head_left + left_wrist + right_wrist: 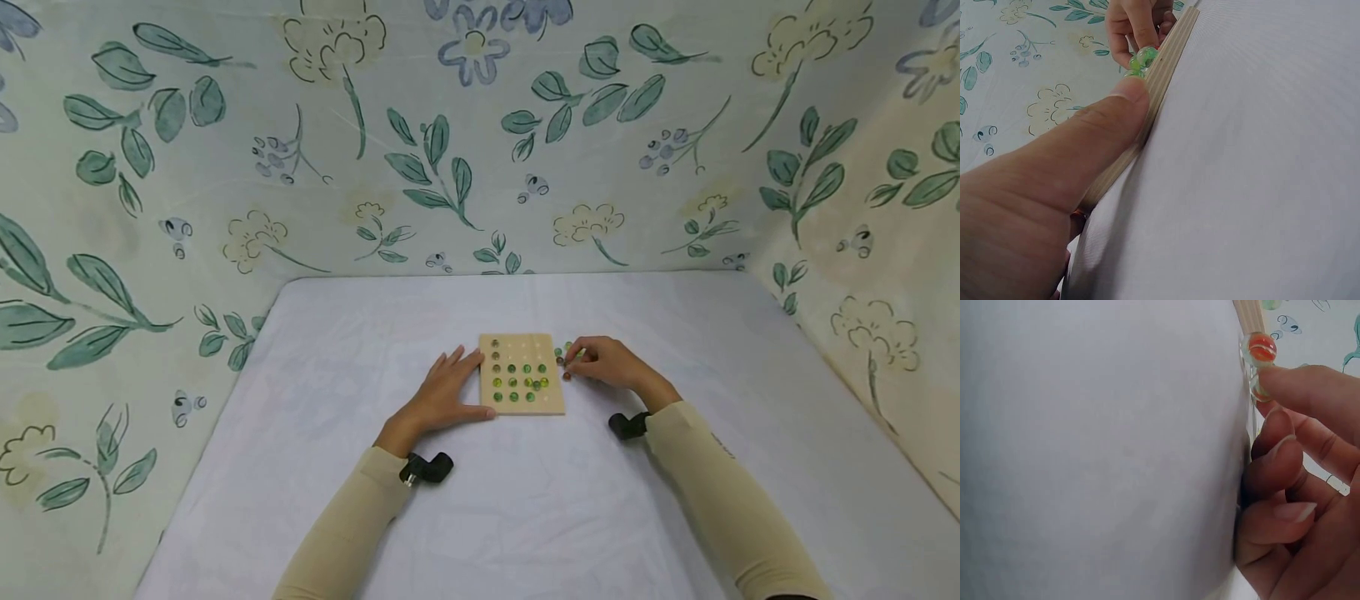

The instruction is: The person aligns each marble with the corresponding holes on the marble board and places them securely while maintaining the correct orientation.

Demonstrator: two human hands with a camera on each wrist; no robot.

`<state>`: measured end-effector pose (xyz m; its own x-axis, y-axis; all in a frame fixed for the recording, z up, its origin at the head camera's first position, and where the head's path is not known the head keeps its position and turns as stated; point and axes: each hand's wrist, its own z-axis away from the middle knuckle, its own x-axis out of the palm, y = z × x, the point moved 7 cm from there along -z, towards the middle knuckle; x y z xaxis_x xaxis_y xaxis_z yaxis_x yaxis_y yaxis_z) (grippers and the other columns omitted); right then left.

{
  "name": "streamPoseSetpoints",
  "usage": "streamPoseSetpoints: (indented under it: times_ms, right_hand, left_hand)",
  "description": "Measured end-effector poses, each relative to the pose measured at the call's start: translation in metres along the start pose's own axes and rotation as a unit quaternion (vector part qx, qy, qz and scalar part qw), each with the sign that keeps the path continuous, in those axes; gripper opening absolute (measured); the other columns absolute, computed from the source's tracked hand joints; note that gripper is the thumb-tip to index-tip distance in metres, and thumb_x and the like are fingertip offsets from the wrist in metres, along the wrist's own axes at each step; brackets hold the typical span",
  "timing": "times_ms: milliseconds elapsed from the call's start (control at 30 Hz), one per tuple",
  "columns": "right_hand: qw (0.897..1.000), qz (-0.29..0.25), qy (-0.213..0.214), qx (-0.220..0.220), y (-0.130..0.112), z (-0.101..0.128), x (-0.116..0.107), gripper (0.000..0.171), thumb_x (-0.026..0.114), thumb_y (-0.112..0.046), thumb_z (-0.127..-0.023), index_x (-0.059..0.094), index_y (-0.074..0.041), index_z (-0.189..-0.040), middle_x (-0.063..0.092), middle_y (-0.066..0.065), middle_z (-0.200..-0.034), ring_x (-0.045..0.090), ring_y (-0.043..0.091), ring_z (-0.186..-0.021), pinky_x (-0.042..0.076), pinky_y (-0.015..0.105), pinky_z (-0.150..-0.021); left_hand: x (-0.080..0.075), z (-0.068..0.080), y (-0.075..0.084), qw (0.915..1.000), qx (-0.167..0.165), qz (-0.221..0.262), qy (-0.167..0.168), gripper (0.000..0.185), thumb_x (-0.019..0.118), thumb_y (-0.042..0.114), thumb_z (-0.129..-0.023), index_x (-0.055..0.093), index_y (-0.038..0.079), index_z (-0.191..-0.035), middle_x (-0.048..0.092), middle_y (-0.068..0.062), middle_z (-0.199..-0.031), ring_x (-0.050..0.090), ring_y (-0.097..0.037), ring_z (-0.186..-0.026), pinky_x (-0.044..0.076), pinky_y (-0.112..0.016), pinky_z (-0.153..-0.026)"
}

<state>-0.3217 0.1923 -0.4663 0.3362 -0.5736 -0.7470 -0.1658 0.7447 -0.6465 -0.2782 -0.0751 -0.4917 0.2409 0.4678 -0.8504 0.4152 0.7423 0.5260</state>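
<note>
A square wooden board (547, 407) with rows of small hollows lies on the table, glass marbles (512, 382) sitting in several of them. My left hand (438, 396) rests at its left side, fingers extended and touching the left edge. The left thumb (1100, 122) presses along the near edge. Just right of the board, my right hand (611, 362) has thumb and forefinger together at a greenish marble (1260, 389), pinching it; the thumb partly hides it. A red-swirled marble (1261, 349) sits right beside those fingertips. The other right fingers are curled in.
Several loose marbles (558, 352) lie close to the board's right edge, near my right fingers. A white cloth (510, 508) covers the table. Behind it hangs a flower-patterned cloth (465, 225). Each wrist carries a black camera (431, 468).
</note>
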Motion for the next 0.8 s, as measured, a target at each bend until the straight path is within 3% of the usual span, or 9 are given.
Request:
streamPoseSetpoints:
  times_ms: [800]
  right_hand:
    - [1.0,-0.008,0.012,0.006,0.0027,-0.0004,0.0004,0.012,0.07,-0.02,-0.089,0.067,-0.015,-0.1,0.057,0.005,-0.078,0.048,0.019,-0.069,0.041,0.029,-0.058]
  left_hand:
    - [0.0015,-0.0022,-0.0039,1.0,-0.006,0.003,0.0,0.108,0.069,0.07,-0.072,0.023,0.019,-0.155,0.023,0.005,-0.158,0.004,-0.016,-0.148,-0.004,-0.034,-0.119]
